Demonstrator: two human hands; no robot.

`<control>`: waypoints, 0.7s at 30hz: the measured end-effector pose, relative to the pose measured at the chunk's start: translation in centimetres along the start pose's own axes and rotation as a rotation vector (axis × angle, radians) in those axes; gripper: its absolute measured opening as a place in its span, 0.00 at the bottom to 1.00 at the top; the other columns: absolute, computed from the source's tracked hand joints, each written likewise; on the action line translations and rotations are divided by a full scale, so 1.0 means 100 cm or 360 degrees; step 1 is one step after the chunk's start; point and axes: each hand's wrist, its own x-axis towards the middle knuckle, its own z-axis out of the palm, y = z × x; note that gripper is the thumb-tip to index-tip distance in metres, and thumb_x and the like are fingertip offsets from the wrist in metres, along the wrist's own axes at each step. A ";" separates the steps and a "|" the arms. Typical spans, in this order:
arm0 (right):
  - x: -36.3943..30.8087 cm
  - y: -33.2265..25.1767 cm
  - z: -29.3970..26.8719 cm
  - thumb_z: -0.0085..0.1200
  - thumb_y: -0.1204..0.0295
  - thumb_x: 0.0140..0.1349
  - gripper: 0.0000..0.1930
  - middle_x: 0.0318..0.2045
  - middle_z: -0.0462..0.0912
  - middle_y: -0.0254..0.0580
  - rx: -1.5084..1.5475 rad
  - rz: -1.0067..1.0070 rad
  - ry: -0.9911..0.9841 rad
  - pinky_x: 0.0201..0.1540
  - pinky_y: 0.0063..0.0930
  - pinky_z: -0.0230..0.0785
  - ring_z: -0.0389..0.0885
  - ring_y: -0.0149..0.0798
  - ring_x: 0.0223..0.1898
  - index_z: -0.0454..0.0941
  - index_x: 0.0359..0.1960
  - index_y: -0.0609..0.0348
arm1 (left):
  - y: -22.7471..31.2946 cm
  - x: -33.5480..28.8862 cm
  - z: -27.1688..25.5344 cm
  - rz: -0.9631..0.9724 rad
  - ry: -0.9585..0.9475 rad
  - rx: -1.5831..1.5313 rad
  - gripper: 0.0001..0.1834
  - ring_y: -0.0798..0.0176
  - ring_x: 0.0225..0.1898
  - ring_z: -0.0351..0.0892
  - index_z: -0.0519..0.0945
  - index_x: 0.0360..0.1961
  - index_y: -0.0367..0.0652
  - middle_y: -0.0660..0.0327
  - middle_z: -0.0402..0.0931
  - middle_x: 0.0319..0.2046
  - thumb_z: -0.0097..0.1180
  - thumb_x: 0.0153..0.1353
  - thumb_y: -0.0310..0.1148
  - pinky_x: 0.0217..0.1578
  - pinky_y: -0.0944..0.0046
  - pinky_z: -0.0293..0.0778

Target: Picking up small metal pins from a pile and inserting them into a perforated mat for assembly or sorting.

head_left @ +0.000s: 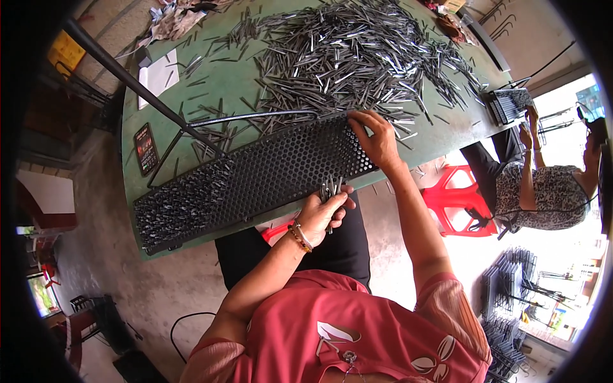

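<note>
A long black perforated rack (pixel 281 156) lies slanted along the near edge of the green table. Its left end is packed with upright thin metal pieces (pixel 182 207), while rows of holes show across the middle and right. In my left hand (pixel 321 214), just off the rack's front edge, is a bundle of slim metal pieces (pixel 331 187), fingers wrapped round them. My right hand (pixel 378 140) is at the rack's far right corner, thumb and fingers bent together over the holes. Whatever lies between those fingertips is hidden.
A big heap of loose metal pieces (pixel 345 54) covers the far part of the green table (pixel 211 73). A phone (pixel 146 149), white paper (pixel 158 78) and dark bar (pixel 128 80) are on the left. At right, another person (pixel 543 191) handles a similar rack near a red stool (pixel 453 198).
</note>
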 end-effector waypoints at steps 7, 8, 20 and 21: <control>-0.002 0.007 0.004 0.55 0.77 0.56 0.09 0.33 0.78 0.44 -0.0222 -0.0160 0.0011 0.34 0.29 0.71 0.79 0.43 0.31 0.80 0.39 0.60 | 0.003 -0.002 0.002 0.0005 -0.0068 -0.0098 0.11 0.79 0.22 0.64 0.74 0.44 0.38 0.61 0.75 0.29 0.48 0.63 0.31 0.17 0.78 0.59; -0.001 0.005 0.004 0.55 0.77 0.56 0.09 0.33 0.78 0.44 -0.0222 -0.0162 0.0011 0.34 0.29 0.71 0.79 0.43 0.31 0.80 0.39 0.60 | 0.003 -0.002 0.001 0.0007 -0.0068 -0.0098 0.11 0.79 0.22 0.64 0.74 0.44 0.38 0.61 0.75 0.29 0.48 0.63 0.31 0.17 0.78 0.59; 0.004 0.005 0.000 0.57 0.73 0.52 0.08 0.36 0.76 0.39 -0.0098 -0.0087 -0.0049 0.39 0.33 0.66 0.75 0.43 0.34 0.80 0.35 0.58 | 0.002 -0.002 -0.002 -0.0017 -0.0152 -0.0239 0.12 0.75 0.24 0.68 0.73 0.46 0.35 0.57 0.77 0.33 0.47 0.62 0.27 0.20 0.75 0.65; 0.002 0.006 0.001 0.57 0.74 0.52 0.08 0.36 0.77 0.38 -0.0171 -0.0114 -0.0046 0.39 0.32 0.66 0.75 0.42 0.34 0.80 0.35 0.58 | 0.003 -0.003 -0.001 -0.0037 -0.0095 -0.0232 0.14 0.74 0.26 0.71 0.73 0.47 0.34 0.53 0.77 0.36 0.46 0.61 0.27 0.24 0.74 0.69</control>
